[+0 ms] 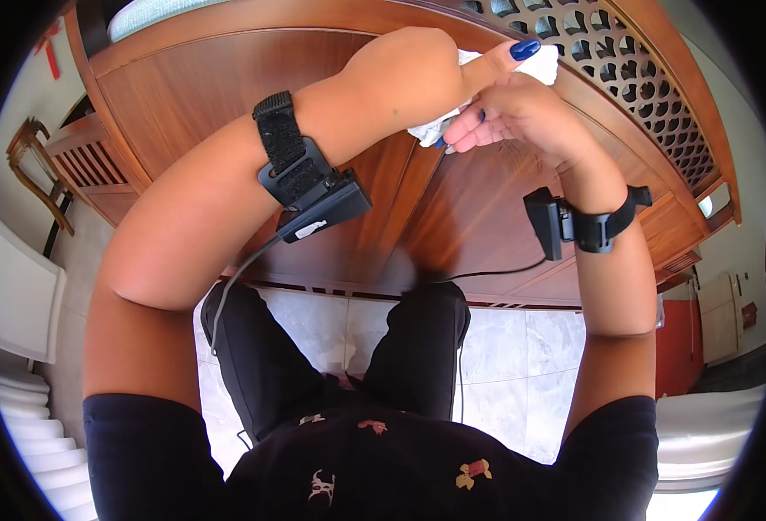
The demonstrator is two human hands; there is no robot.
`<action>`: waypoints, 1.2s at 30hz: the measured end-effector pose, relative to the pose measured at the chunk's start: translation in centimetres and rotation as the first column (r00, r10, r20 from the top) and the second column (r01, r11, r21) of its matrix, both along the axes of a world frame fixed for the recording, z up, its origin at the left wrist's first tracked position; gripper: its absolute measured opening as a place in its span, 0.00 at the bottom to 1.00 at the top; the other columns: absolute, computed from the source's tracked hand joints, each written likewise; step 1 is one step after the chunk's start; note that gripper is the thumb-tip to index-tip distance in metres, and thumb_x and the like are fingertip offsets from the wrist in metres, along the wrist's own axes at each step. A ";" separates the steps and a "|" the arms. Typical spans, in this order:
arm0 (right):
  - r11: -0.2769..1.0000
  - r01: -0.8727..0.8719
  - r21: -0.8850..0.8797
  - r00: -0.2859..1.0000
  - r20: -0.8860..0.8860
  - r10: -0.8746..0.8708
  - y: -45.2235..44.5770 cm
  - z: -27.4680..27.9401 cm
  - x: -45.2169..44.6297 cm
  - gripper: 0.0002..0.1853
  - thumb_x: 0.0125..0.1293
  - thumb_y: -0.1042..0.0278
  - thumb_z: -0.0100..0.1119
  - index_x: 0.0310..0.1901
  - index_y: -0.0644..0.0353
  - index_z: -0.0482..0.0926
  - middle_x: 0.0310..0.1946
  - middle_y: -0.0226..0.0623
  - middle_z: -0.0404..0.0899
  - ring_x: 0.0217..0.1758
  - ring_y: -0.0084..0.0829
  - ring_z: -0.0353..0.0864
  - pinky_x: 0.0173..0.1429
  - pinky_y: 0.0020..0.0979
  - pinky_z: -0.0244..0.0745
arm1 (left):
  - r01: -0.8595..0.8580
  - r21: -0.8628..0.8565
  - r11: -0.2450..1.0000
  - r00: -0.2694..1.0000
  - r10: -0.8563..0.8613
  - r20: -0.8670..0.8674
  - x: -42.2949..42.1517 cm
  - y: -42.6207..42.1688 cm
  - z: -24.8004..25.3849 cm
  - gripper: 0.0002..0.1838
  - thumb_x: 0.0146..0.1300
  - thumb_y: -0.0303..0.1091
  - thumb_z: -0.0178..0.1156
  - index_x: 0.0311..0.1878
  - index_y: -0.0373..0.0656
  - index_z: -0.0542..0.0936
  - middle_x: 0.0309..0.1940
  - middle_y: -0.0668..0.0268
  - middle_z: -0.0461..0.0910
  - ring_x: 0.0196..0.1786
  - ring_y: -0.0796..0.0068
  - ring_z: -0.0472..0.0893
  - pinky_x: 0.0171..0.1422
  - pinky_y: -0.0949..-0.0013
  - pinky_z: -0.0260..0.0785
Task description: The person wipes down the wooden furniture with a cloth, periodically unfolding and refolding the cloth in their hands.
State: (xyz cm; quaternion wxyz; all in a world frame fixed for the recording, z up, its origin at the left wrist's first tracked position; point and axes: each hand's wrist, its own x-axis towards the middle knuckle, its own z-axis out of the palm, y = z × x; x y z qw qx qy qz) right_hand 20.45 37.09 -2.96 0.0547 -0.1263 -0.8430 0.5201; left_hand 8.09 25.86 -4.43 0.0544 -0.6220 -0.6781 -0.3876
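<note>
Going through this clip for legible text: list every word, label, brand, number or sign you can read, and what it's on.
No text can be read.
White label on the black device strapped to the left arm: too small and blurred to read.
Black shirt: small printed figures, no legible lettering.

Bright light nearly washes out the floor (535, 343) below the hands (535, 117), while blurry dark reflections smear the glossy wood (487, 217) just under them. Farther out around them, straight lines bow strongly, with bluish-purple fringes and blacked-out corners.
</note>
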 end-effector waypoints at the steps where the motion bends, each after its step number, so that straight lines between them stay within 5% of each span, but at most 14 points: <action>1: 1.000 -0.018 0.006 1.000 0.003 0.018 0.0 0.4 0.3 0.17 0.59 0.72 0.39 0.44 0.72 0.73 0.33 0.49 0.80 0.35 0.34 0.82 0.46 0.29 0.78 | 0.001 -0.016 1.000 1.000 -0.002 -0.026 -0.1 0.0 0.1 0.42 0.59 0.71 0.35 0.18 0.40 0.80 0.11 0.60 0.74 0.19 0.68 0.77 0.27 0.70 0.70; 10: 0.980 0.053 0.191 0.995 0.075 -0.069 -0.2 0.0 -0.5 0.13 0.62 0.71 0.43 0.39 0.70 0.75 0.27 0.46 0.80 0.29 0.32 0.83 0.36 0.28 0.79 | 0.148 -0.020 0.989 0.985 -0.146 0.095 1.2 -1.3 -0.1 0.39 0.61 0.67 0.41 0.22 0.34 0.78 0.16 0.56 0.74 0.21 0.62 0.74 0.32 0.67 0.67; 16: 0.961 0.031 0.274 0.999 -0.029 -0.024 -4.1 1.8 -4.2 0.12 0.62 0.73 0.43 0.38 0.70 0.76 0.25 0.45 0.81 0.26 0.32 0.82 0.30 0.26 0.79 | -0.174 -0.009 0.985 0.970 0.170 -0.175 -1.6 -4.1 1.6 0.38 0.63 0.65 0.37 0.17 0.41 0.79 0.11 0.61 0.74 0.19 0.64 0.76 0.29 0.67 0.70; 17: 0.936 0.040 0.350 0.999 0.003 -0.044 -4.8 2.4 -5.2 0.12 0.62 0.72 0.42 0.37 0.69 0.76 0.25 0.44 0.81 0.25 0.32 0.82 0.30 0.25 0.79 | -0.098 -0.023 0.995 0.990 0.095 -0.105 -2.6 -4.7 2.1 0.36 0.64 0.62 0.41 0.24 0.34 0.77 0.15 0.59 0.73 0.20 0.68 0.72 0.29 0.68 0.65; 19: 0.906 0.061 0.420 0.995 0.041 -0.086 -5.9 3.0 -7.4 0.13 0.61 0.67 0.43 0.31 0.66 0.77 0.21 0.41 0.80 0.19 0.27 0.80 0.23 0.21 0.73 | -0.158 -0.017 0.987 0.958 0.149 -0.244 -4.8 -6.0 3.4 0.34 0.68 0.54 0.36 0.21 0.33 0.76 0.16 0.53 0.74 0.23 0.54 0.76 0.31 0.64 0.69; 21: 0.922 -0.159 0.353 0.985 0.125 0.122 -6.8 4.8 -7.8 0.12 0.59 0.73 0.44 0.30 0.66 0.78 0.19 0.38 0.79 0.24 0.28 0.80 0.31 0.24 0.74 | -0.096 -0.067 0.993 0.988 0.087 -0.128 -6.0 -6.9 2.9 0.33 0.68 0.53 0.37 0.23 0.33 0.77 0.15 0.54 0.74 0.21 0.55 0.77 0.31 0.63 0.70; 23: 0.890 -0.227 0.395 0.974 0.110 0.199 -8.3 4.7 -8.6 0.11 0.57 0.75 0.45 0.27 0.66 0.79 0.18 0.36 0.79 0.26 0.30 0.80 0.33 0.29 0.75 | -0.061 0.130 0.990 0.989 0.077 -0.126 -6.9 -7.5 1.0 0.36 0.66 0.59 0.36 0.24 0.37 0.80 0.18 0.57 0.78 0.23 0.61 0.78 0.33 0.66 0.70; 24: 0.788 -0.223 0.574 0.971 0.202 0.128 -8.7 3.2 -9.9 0.12 0.59 0.67 0.46 0.29 0.64 0.79 0.20 0.37 0.79 0.22 0.29 0.79 0.28 0.28 0.74 | -0.043 -0.027 0.999 0.999 0.043 0.007 -6.7 -8.6 0.5 0.33 0.69 0.56 0.34 0.30 0.33 0.75 0.19 0.65 0.73 0.22 0.74 0.71 0.31 0.71 0.66; 26: 0.640 -0.152 0.753 0.965 0.253 -0.069 -9.8 1.2 -10.7 0.11 0.58 0.61 0.53 0.27 0.59 0.80 0.19 0.37 0.78 0.18 0.29 0.77 0.24 0.26 0.73 | -0.083 -0.044 0.996 0.996 0.084 0.030 -7.8 -8.7 -2.3 0.35 0.69 0.57 0.32 0.29 0.32 0.75 0.18 0.61 0.73 0.22 0.71 0.73 0.31 0.69 0.67; 27: 0.554 -0.175 0.814 0.959 0.015 0.282 -9.1 -0.2 -9.0 0.08 0.55 0.65 0.54 0.27 0.59 0.79 0.20 0.39 0.77 0.21 0.31 0.78 0.26 0.28 0.73 | -0.083 -0.057 0.995 0.996 0.086 0.039 -8.1 -8.8 -3.6 0.35 0.69 0.57 0.32 0.29 0.32 0.75 0.18 0.59 0.74 0.22 0.68 0.74 0.31 0.68 0.67; 30: 0.462 -0.168 0.871 0.865 -0.095 0.493 -7.3 -6.0 -9.8 0.07 0.54 0.71 0.50 0.27 0.61 0.79 0.23 0.42 0.78 0.27 0.35 0.79 0.30 0.33 0.74 | -0.046 -0.123 0.991 0.994 0.058 0.094 -8.0 -9.1 -7.4 0.36 0.67 0.58 0.32 0.28 0.33 0.76 0.21 0.50 0.75 0.27 0.51 0.75 0.36 0.59 0.68; 32: 0.468 -0.194 0.862 0.938 0.024 0.345 -8.1 -9.0 -9.5 0.08 0.53 0.73 0.48 0.28 0.61 0.80 0.25 0.43 0.79 0.30 0.38 0.79 0.32 0.37 0.74 | -0.024 -0.118 0.993 0.984 0.044 0.174 -7.6 -8.7 -11.8 0.37 0.66 0.61 0.33 0.27 0.34 0.78 0.23 0.47 0.75 0.31 0.45 0.74 0.38 0.55 0.67; 33: 0.597 -0.205 0.776 0.979 0.162 0.127 -8.7 -10.9 -10.1 0.09 0.51 0.74 0.48 0.28 0.60 0.80 0.26 0.44 0.79 0.32 0.40 0.79 0.33 0.38 0.73 | 0.026 -0.099 0.995 0.967 0.000 0.256 -7.3 -8.4 -14.3 0.37 0.66 0.61 0.33 0.28 0.34 0.77 0.23 0.47 0.75 0.31 0.44 0.74 0.38 0.55 0.67; 36: 0.643 -0.320 0.696 0.934 0.347 0.089 -7.9 -15.7 -9.4 0.08 0.48 0.73 0.49 0.26 0.61 0.80 0.27 0.45 0.79 0.32 0.43 0.79 0.34 0.39 0.73 | 0.132 0.041 0.990 0.820 -0.132 0.557 -5.3 -7.3 -20.6 0.34 0.68 0.58 0.34 0.32 0.33 0.76 0.25 0.49 0.76 0.31 0.50 0.74 0.40 0.59 0.66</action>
